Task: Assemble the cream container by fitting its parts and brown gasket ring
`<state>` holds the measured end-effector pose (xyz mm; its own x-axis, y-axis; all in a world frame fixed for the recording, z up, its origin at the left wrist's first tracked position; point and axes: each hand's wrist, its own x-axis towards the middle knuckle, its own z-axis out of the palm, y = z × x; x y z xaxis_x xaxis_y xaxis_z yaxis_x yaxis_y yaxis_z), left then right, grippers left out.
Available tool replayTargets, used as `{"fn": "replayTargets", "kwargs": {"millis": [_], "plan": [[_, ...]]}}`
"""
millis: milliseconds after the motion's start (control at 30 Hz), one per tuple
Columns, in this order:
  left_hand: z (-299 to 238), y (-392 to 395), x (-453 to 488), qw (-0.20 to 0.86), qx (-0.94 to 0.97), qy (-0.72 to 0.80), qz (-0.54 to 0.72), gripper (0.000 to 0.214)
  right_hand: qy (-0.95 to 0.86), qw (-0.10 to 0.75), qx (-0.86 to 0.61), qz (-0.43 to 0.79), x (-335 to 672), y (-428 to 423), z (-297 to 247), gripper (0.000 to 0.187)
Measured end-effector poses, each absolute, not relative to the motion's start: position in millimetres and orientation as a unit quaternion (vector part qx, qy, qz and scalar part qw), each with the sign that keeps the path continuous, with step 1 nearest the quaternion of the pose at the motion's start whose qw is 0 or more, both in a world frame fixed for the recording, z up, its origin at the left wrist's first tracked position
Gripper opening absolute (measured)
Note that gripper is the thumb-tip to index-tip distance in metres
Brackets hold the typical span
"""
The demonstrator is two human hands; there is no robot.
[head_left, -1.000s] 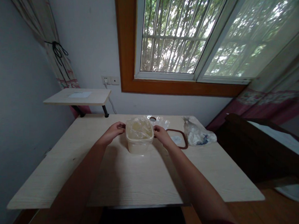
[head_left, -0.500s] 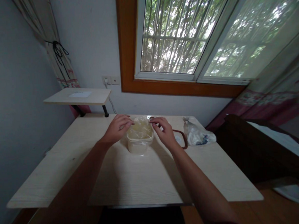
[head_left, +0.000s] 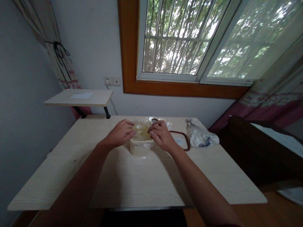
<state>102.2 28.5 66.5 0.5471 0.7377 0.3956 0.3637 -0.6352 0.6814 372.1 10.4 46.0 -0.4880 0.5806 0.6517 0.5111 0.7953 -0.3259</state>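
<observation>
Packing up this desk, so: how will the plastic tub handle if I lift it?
The translucent plastic tub probably flexes slightly, its walls looking thin. The clear film on top, under the left hand and right hand, may feel slippery. The tub's flat base suggests it won't roll.

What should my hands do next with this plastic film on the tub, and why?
Probably smooth the plastic film down over the rim of the tub with your left hand and right hand: both rest on it, and it looks loose and wrinkled. The brown-rimmed lid lies beside the tub.
</observation>
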Motion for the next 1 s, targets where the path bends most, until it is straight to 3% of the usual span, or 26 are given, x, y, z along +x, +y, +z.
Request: {"fn": "replayTargets", "kwargs": {"millis": [167, 400, 500, 667, 1000], "plan": [[65.0, 27.7, 103.3, 0.284, 0.829, 0.315, 0.364, 0.018, -0.867, 0.380, -0.320, 0.040, 372.9, 8.7, 45.8, 0.029], [53.8, 29.9, 100.1, 0.164, 0.702, 0.459, 0.519, 0.018, -0.864, 0.382, -0.328, 0.033, 380.8, 0.1, 42.6, 0.023], [53.7, 31.1, 98.6, 0.219, 0.656, 0.505, 0.517, 0.019, -0.858, 0.398, -0.325, 0.023, 380.6, -5.3, 41.2, 0.029], [51.1, 32.0, 100.0, 0.337, 0.646, 0.524, 0.441, 0.031, -0.867, 0.396, -0.302, 0.027, 374.7, -8.8, 38.4, 0.017], [45.7, 47.7, 102.0, 0.364, 0.628, 0.516, 0.455, 0.028, -0.867, 0.385, -0.314, -0.028, 367.7, 1.8, 26.9, 0.018]]}}
